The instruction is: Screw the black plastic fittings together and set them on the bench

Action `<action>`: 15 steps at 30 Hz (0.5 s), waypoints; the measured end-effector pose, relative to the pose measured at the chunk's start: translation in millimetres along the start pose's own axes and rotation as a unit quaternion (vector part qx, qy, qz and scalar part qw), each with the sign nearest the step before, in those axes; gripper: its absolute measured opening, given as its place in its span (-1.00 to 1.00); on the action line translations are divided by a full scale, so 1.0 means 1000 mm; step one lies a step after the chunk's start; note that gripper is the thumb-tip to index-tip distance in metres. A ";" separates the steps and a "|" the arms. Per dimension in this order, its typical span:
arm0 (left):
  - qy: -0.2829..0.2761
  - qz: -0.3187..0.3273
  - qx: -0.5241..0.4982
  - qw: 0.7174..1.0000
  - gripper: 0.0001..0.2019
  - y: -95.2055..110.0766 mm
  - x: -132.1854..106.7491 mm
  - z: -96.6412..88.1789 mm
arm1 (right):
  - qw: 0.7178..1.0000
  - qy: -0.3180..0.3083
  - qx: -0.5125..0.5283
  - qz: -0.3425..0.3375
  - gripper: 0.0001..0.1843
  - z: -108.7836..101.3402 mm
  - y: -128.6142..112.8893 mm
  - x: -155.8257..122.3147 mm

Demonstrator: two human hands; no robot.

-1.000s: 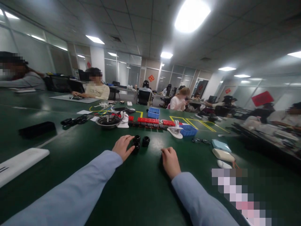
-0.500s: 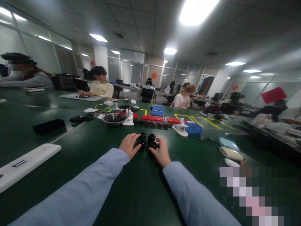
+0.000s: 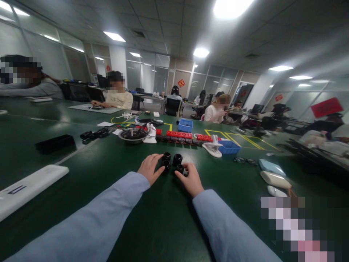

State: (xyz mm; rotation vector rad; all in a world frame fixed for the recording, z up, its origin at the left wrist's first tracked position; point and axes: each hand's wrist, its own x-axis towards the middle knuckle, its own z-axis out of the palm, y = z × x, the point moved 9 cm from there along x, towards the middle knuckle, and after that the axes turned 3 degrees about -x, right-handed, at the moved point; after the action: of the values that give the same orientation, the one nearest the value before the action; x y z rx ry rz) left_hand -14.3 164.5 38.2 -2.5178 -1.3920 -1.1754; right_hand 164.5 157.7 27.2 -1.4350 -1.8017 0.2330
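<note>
Four black cylinders [image 3: 177, 160] on a green table [image 3: 158, 218]

Nearest: left sleeve [image 3: 89, 218] and right sleeve [image 3: 226, 225], blue-grey, reaching forward. Lower right, a pixelated patch [image 3: 297, 229]; any print there unreadable.

Hands well clear of each other, cylinders between them, standing two by two. Left hand [image 3: 149, 169]: fingertips and thumb against the left pair; cannot tell whether it grips. Right hand [image 3: 192, 178]: thumb and fingers closed about the near right cylinder [image 3: 179, 168]. Far right one sits just behind, a narrow gap separating it from the left pair.

Off left: long white object [image 3: 32, 189], dark angular mark on top, seen aslant; cannot tell if letters. Beyond it, a black case [image 3: 56, 143]. Off right: white mouse-like item [image 3: 276, 191], cream case [image 3: 275, 179], blue pouch [image 3: 272, 167], then glasses [image 3: 245, 160].

Past the cylinders: round dark-centred dish [image 3: 133, 134], white clip [image 3: 213, 147], row of red blocks [image 3: 179, 135] with round markings, too small to read. Two blue bins [image 3: 185, 125], yellow tape [image 3: 231, 138].

Farther: seated co-workers, one in a cream top [image 3: 119, 99]. On the back wall, a red diamond poster [image 3: 181, 83], gold design, wording illegible; far right, a red sheet [image 3: 327, 107], also illegible.
</note>
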 end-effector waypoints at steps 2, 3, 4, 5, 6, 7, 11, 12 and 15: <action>0.000 -0.003 0.000 1.000 -0.55 -0.001 0.000 0.000 | 1.000 -0.015 -0.011 0.001 -0.68 0.004 0.001 0.000; 0.000 -0.004 0.000 1.000 -0.55 -0.001 0.000 0.000 | 1.000 -0.022 -0.016 0.001 -0.69 0.006 0.001 0.000; 0.000 -0.004 0.000 1.000 -0.55 -0.001 0.000 0.000 | 0.999 -0.029 -0.020 0.002 -0.69 0.007 0.000 0.000; 0.000 -0.004 0.000 1.000 -0.55 -0.001 0.000 0.000 | 0.999 -0.035 -0.024 0.003 -0.70 0.008 0.000 0.000; -0.001 -0.003 0.000 1.000 -0.55 -0.001 -0.001 0.000 | 0.999 -0.040 -0.027 0.005 -0.71 0.008 -0.001 -0.001; -0.001 -0.001 0.001 1.000 -0.55 -0.001 -0.001 0.000 | 0.999 -0.044 -0.030 0.008 -0.72 0.009 -0.001 -0.001; -0.002 0.003 0.003 1.000 -0.55 0.001 -0.001 0.000 | 0.998 -0.053 -0.041 0.019 -0.69 0.007 -0.003 -0.003; -0.003 0.004 0.004 1.000 -0.56 0.002 -0.001 0.000 | 0.997 -0.054 -0.043 0.022 -0.68 0.007 -0.003 -0.004; -0.005 0.005 0.002 1.000 -0.55 0.002 -0.001 0.000 | 0.997 -0.057 -0.051 0.030 -0.66 0.008 -0.001 -0.004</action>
State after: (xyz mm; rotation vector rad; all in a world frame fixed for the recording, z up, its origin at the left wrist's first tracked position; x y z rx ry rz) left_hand -13.1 162.4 38.8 -2.5295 -1.3817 -1.1589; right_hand 158.3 156.2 21.1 -1.5770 -1.8873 0.2612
